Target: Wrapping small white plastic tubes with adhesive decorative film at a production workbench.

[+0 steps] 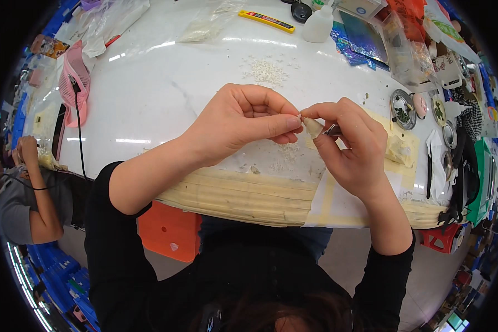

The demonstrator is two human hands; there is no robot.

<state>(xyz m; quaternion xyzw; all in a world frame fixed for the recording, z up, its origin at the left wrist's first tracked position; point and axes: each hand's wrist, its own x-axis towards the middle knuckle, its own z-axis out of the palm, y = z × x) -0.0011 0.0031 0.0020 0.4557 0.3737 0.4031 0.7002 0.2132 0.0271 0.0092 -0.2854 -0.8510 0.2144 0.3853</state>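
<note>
Lighting was pretty bright, and white glare streaked across the shiny worktop [166,72]. The black top [249,276] went murky, with hardly any detail. Fingers [279,126] looked reasonably sharp, no obvious motion blur. Fisheye bent straight edges hard, stuff near the rim got soft, and the corners were plain black.

A workshop for small handwork is suggested. The white desk [166,72] is edged with strips of yellowish tape [243,196], and its top is strewn with tiny white pieces [265,72], a yellow cutter [266,21], a squeeze bottle [318,26] and round metal dishes [403,109]. Another person [33,193] can be seen at the left, and blue plastic crates [50,271] are gathered beyond, as in a shared workplace.
</note>
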